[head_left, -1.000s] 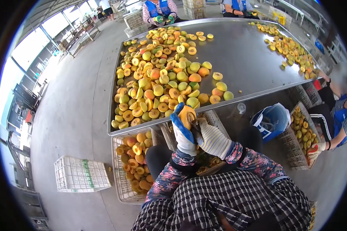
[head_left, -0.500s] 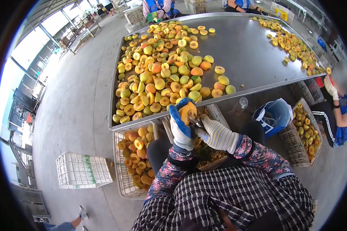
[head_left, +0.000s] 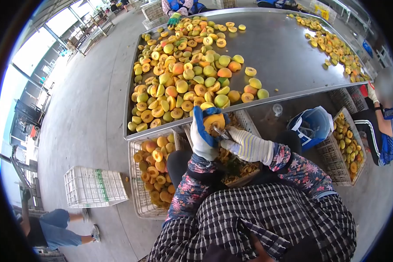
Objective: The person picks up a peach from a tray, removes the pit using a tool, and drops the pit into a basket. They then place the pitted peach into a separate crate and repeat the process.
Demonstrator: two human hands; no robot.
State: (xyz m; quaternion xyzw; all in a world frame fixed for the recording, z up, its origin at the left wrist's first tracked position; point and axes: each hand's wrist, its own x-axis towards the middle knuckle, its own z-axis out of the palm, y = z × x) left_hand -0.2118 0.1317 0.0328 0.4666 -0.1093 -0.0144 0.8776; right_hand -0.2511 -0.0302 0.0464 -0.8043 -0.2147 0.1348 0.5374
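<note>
My left hand (head_left: 204, 142), in a white glove with blue-coated fingers, is closed around a halved yellow peach (head_left: 213, 121), its cut face turned up. My right hand (head_left: 251, 147), in a striped knit glove, grips a small metal pitting tool (head_left: 222, 132). The tool's tip is at the peach's brown centre; its handle is hidden in my fist. Both hands are just off the near edge of the metal table (head_left: 284, 52), above a crate (head_left: 248, 126) of peach scraps between my knees. A large pile of halved peaches (head_left: 179, 83) covers the table's left side.
A crate of peach halves (head_left: 155, 174) stands by my left knee. Farther left is a white crate (head_left: 96, 187) on the floor. At right are a blue bucket (head_left: 311, 126), another peach crate (head_left: 347, 150) and a seated co-worker (head_left: 384, 126). A person (head_left: 59, 229) walks at lower left.
The tool has shifted on the peach, and the peach's cut face has turned more into view. The walking person has come farther into view. A co-worker's green glove across the table now touches the pile.
</note>
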